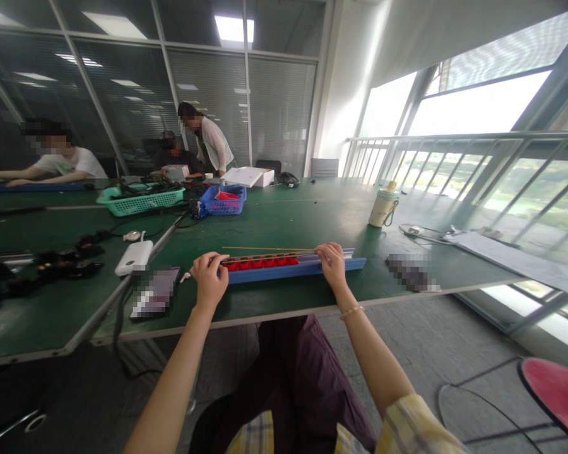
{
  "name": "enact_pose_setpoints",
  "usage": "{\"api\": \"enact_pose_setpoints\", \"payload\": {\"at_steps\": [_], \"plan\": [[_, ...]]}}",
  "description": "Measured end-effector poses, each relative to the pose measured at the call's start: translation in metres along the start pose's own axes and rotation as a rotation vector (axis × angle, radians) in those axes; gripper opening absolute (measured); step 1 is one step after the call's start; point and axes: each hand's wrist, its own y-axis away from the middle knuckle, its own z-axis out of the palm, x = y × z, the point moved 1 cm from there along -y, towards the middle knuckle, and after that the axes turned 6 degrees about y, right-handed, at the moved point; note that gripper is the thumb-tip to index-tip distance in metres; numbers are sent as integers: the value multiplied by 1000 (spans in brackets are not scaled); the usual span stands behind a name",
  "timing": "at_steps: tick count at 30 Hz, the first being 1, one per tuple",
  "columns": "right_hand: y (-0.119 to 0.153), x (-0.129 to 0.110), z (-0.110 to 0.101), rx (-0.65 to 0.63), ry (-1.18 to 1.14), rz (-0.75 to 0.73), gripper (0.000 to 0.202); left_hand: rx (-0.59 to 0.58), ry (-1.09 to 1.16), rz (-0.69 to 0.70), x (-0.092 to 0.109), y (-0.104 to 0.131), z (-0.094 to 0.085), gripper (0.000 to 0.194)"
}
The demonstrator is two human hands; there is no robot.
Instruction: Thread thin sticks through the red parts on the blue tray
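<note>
A long blue channel (284, 273) lies lengthwise in front of me, with several red block-like pieces (265, 261) in a row along its left and middle part. My left hand (209, 277) is closed around the channel's left end, thumb at the near side. My right hand (332, 265) is near the right end, its fingers pinched at the end of a thin yellowish stick (265, 248). That stick runs left above the far edge of the channel. A pale rail (353, 253) shows inside the channel, right of my right hand. The fingertips of both hands are partly hidden.
The green table (284, 221) holds a phone (157, 293) and white power bank (135, 256) at left, a dark device (413, 272) and a bottle (383, 207) at right. Green (142, 203) and blue baskets (224, 207) stand farther back. Other people sit or stand beyond.
</note>
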Motion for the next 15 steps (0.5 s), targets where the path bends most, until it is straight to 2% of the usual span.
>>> {"api": "enact_pose_setpoints", "payload": {"at_steps": [15], "plan": [[0, 1, 2, -9, -45, 59, 26, -45, 10, 29, 0, 1, 0, 30]]}}
